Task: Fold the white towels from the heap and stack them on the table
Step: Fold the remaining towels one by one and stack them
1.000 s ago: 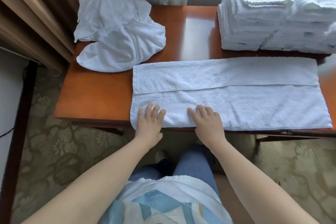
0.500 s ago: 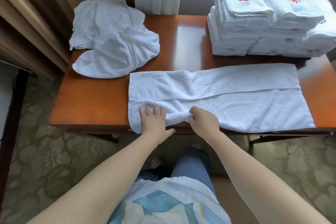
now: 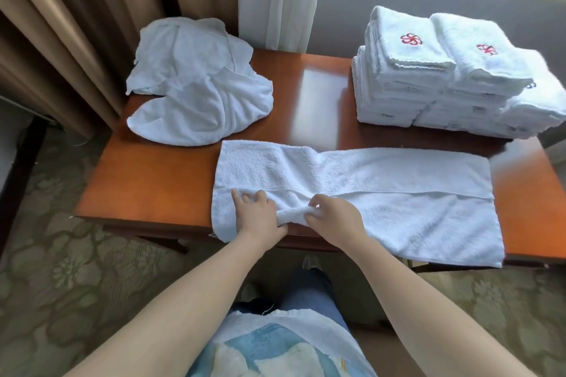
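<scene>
**Long towel** (image 3: 398, 211) lying along the near edge of the table (image 3: 171, 180). We read the left hand (image 3: 257, 216), spread flat on it, as an anchor. The right hand (image 3: 335, 219) pinches a raised ridge, probably to start the crosswise fold. Heap (image 3: 199, 95): table's far left. Folded stack (image 3: 407, 70): far right.

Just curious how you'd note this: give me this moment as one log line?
left hand: flat on towel | right hand: pinches bunched near edge | heap: back left | folded stack: back right
</scene>
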`<move>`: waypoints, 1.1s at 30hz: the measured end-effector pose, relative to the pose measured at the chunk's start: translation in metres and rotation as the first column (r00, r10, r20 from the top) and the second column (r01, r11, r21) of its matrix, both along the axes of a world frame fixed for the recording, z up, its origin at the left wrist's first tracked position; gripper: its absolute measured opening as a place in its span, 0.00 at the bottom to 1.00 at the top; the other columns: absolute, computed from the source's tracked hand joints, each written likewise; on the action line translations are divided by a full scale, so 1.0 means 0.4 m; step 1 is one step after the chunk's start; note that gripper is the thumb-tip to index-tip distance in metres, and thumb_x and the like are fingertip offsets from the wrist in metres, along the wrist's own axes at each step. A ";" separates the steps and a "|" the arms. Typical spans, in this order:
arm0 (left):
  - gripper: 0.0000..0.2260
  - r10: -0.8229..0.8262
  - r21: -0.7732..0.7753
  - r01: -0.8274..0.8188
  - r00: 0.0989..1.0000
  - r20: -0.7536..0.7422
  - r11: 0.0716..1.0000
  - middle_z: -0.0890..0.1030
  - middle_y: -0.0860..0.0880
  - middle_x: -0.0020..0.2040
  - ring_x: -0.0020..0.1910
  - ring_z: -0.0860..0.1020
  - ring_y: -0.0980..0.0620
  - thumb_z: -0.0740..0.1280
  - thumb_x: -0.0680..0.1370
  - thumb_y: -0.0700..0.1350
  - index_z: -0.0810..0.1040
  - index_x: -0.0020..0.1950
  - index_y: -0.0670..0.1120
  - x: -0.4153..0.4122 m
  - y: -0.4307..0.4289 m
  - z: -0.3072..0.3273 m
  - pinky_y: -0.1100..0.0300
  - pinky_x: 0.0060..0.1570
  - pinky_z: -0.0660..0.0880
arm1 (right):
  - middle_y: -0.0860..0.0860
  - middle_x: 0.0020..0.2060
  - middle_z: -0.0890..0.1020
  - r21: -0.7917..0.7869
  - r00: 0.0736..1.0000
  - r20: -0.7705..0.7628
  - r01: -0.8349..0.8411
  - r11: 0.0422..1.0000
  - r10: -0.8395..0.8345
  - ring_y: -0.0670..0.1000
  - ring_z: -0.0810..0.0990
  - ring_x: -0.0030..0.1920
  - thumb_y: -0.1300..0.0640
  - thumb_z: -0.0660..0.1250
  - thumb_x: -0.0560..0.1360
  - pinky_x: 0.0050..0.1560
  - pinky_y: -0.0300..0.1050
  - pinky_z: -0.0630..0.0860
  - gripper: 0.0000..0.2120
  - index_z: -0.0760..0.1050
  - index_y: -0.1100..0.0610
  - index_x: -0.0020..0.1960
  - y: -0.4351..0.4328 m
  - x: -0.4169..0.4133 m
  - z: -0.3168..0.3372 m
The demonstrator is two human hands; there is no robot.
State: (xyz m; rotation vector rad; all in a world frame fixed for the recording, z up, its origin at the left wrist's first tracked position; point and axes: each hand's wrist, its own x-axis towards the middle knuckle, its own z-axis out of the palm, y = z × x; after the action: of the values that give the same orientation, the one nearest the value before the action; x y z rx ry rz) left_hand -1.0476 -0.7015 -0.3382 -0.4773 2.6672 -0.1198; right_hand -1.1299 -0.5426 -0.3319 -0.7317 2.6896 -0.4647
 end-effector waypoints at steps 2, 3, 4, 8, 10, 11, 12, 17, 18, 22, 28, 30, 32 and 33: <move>0.22 0.012 0.021 -0.012 1.000 0.005 1.000 0.74 0.47 0.63 0.61 0.76 0.41 0.57 0.77 0.64 0.77 0.60 0.51 -0.013 -0.007 0.009 0.34 0.71 0.49 | 0.43 0.31 0.73 0.033 0.999 -0.003 -0.050 0.998 0.050 0.48 0.72 0.37 0.48 0.64 0.73 0.31 0.38 0.62 0.10 0.76 0.48 0.52 -0.002 -0.015 0.005; 0.19 0.015 0.032 -0.015 1.000 0.011 0.999 0.74 0.48 0.62 0.59 0.77 0.43 0.58 0.77 0.62 0.78 0.58 0.52 -0.018 -0.012 0.013 0.34 0.72 0.48 | 0.43 0.32 0.74 0.053 0.997 -0.004 -0.081 0.995 0.082 0.49 0.72 0.37 0.48 0.64 0.72 0.31 0.39 0.62 0.10 0.76 0.48 0.52 0.000 -0.024 0.008; 0.16 0.015 0.035 -0.016 1.000 0.020 0.999 0.75 0.49 0.60 0.57 0.77 0.45 0.59 0.78 0.60 0.78 0.55 0.52 -0.020 -0.019 0.017 0.35 0.72 0.48 | 0.44 0.33 0.75 0.081 0.993 0.000 -0.121 0.989 0.122 0.49 0.72 0.37 0.49 0.64 0.72 0.31 0.40 0.63 0.10 0.76 0.47 0.53 0.001 -0.034 0.010; 0.08 0.013 0.037 -0.017 0.996 0.091 0.999 0.76 0.52 0.44 0.44 0.75 0.51 0.63 0.78 0.49 0.79 0.52 0.50 -0.033 -0.052 0.049 0.53 0.56 0.68 | 0.45 0.34 0.72 0.245 0.955 0.145 -0.289 0.925 0.260 0.50 0.69 0.35 0.57 0.64 0.69 0.30 0.42 0.60 0.09 0.74 0.51 0.48 0.001 -0.079 0.016; 0.06 0.025 0.025 -0.029 0.986 0.166 0.999 0.74 0.52 0.41 0.40 0.73 0.52 0.64 0.76 0.43 0.79 0.51 0.49 -0.041 -0.073 0.068 0.59 0.41 0.67 | 0.47 0.32 0.68 0.284 0.923 0.247 -0.359 0.889 0.294 0.51 0.64 0.32 0.62 0.61 0.65 0.30 0.43 0.57 0.05 0.66 0.54 0.37 -0.003 -0.098 0.017; 0.06 0.029 0.011 -0.033 0.976 0.214 0.999 0.74 0.52 0.41 0.40 0.73 0.52 0.64 0.76 0.41 0.77 0.51 0.49 -0.044 -0.084 0.075 0.60 0.36 0.65 | 0.49 0.31 0.65 0.281 0.905 0.299 -0.386 0.879 0.302 0.51 0.62 0.32 0.63 0.60 0.64 0.30 0.44 0.55 0.08 0.61 0.54 0.35 -0.004 -0.106 0.020; 0.07 0.035 -0.003 -0.035 0.964 0.265 0.999 0.75 0.52 0.43 0.40 0.73 0.53 0.64 0.75 0.40 0.76 0.52 0.49 -0.047 -0.096 0.080 0.61 0.33 0.64 | 0.49 0.30 0.63 0.267 0.888 0.337 -0.410 0.872 0.314 0.51 0.60 0.32 0.64 0.59 0.63 0.31 0.45 0.53 0.10 0.58 0.54 0.34 -0.007 -0.116 0.026; 0.12 0.068 -0.033 -0.059 0.904 0.421 0.998 0.73 0.53 0.42 0.33 0.67 0.56 0.62 0.76 0.38 0.75 0.55 0.50 -0.075 -0.140 0.099 0.62 0.31 0.60 | 0.48 0.31 0.66 0.206 0.883 0.355 -0.395 0.896 0.307 0.52 0.63 0.34 0.67 0.54 0.64 0.32 0.42 0.55 0.09 0.63 0.53 0.33 -0.032 -0.188 0.054; 0.10 0.075 -0.033 -0.067 0.905 0.419 0.997 0.72 0.53 0.41 0.33 0.67 0.55 0.62 0.76 0.38 0.74 0.54 0.50 -0.089 -0.147 0.104 0.62 0.30 0.60 | 0.46 0.33 0.70 0.184 0.902 0.332 -0.350 0.918 0.277 0.52 0.67 0.36 0.67 0.55 0.66 0.32 0.41 0.59 0.10 0.67 0.52 0.34 -0.035 -0.206 0.056; 0.12 0.111 -0.049 -0.100 0.928 0.356 0.994 0.72 0.53 0.41 0.35 0.69 0.55 0.62 0.76 0.37 0.74 0.56 0.49 -0.152 -0.176 0.133 0.62 0.30 0.60 | 0.41 0.43 0.76 0.077 0.961 0.226 -0.178 0.981 0.156 0.48 0.75 0.46 0.63 0.58 0.72 0.37 0.41 0.68 0.15 0.77 0.48 0.50 -0.057 -0.270 0.070; 0.17 0.183 -0.036 -0.180 0.972 0.146 0.983 0.79 0.50 0.50 0.48 0.78 0.50 0.65 0.75 0.37 0.69 0.63 0.47 -0.212 -0.220 0.131 0.59 0.50 0.68 | 0.41 0.37 0.76 -0.024 0.976 0.205 -0.076 0.997 0.079 0.48 0.75 0.41 0.62 0.60 0.71 0.31 0.41 0.65 0.11 0.74 0.48 0.47 -0.096 -0.344 0.075; 0.20 0.200 -0.030 -0.198 0.978 0.054 0.980 0.80 0.50 0.50 0.50 0.79 0.48 0.68 0.73 0.36 0.69 0.64 0.46 -0.223 -0.230 0.113 0.54 0.63 0.67 | 0.42 0.39 0.77 -0.020 0.974 0.215 -0.070 0.997 0.073 0.50 0.76 0.42 0.62 0.60 0.72 0.32 0.41 0.65 0.11 0.73 0.47 0.46 -0.102 -0.359 0.063; 0.19 0.213 -0.028 -0.213 0.977 -0.003 0.977 0.81 0.49 0.49 0.49 0.80 0.48 0.67 0.73 0.35 0.70 0.62 0.46 -0.234 -0.240 0.097 0.53 0.65 0.67 | 0.42 0.42 0.78 -0.023 0.972 0.222 -0.068 0.997 0.071 0.50 0.77 0.44 0.62 0.59 0.73 0.33 0.42 0.67 0.11 0.74 0.47 0.48 -0.105 -0.373 0.046; 0.17 0.220 -0.030 -0.220 0.975 -0.012 0.975 0.81 0.50 0.49 0.49 0.79 0.49 0.67 0.74 0.35 0.71 0.60 0.46 -0.237 -0.245 0.091 0.54 0.63 0.67 | 0.43 0.44 0.79 -0.027 0.972 0.223 -0.068 0.997 0.072 0.50 0.77 0.45 0.62 0.59 0.74 0.34 0.42 0.68 0.12 0.75 0.47 0.49 -0.107 -0.379 0.038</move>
State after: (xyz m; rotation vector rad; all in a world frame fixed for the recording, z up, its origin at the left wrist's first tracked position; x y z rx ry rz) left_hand -1.1425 -0.7995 -0.3019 -0.7804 2.6029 -0.0932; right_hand -1.2814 -0.5854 -0.3168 -0.7298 2.4446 -0.5235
